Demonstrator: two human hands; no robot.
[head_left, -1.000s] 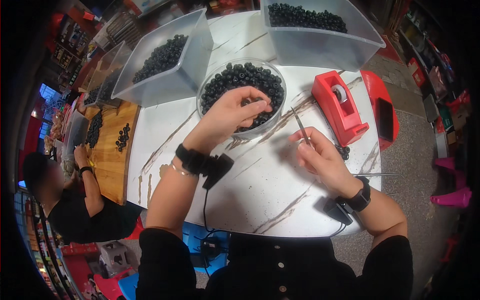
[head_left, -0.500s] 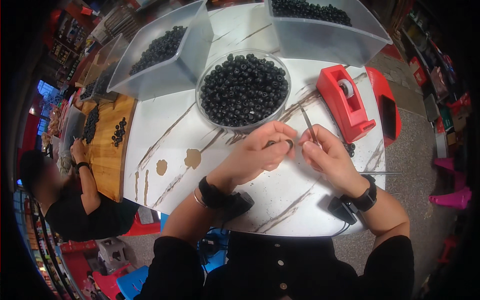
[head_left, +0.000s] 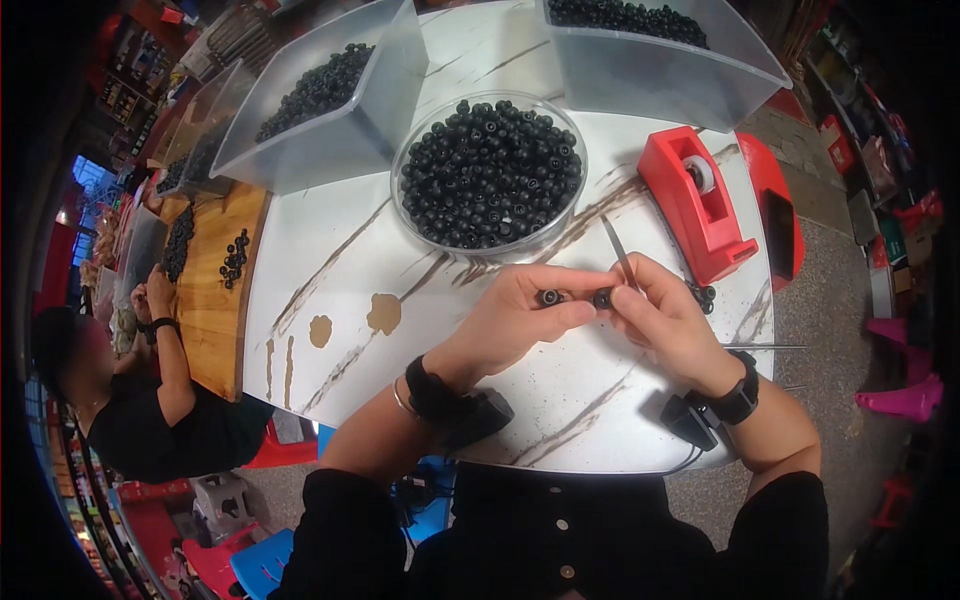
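My left hand point(head_left: 518, 312) is closed, with one small black round piece with a hollow middle point(head_left: 548, 297) at its curled fingers. A second black piece point(head_left: 602, 297) sits between its outstretched fingertips and my right hand's fingers. My right hand point(head_left: 668, 318) pinches a thin, flat metal blade point(head_left: 614, 243), whose tip points up and away from me. The two hands meet just in front of a round clear tub point(head_left: 575, 205) heaped with similar black pieces. Which hand bears the second piece's weight cannot be told.
Clear plastic bins point(head_left: 390, 110) point(head_left: 670, 75) of black pieces stand at the back. On the right are a red tape dispenser point(head_left: 715, 235) and a few loose pieces point(head_left: 706, 297). Dark specks dot the marbled white table point(head_left: 350, 365). Another person point(head_left: 165, 410) works at a wooden table left.
My left hand has turned and stretched its fingers toward the right hand, bringing two black pieces into clear view. The blade stays in my right hand. The other person's hands have shifted.
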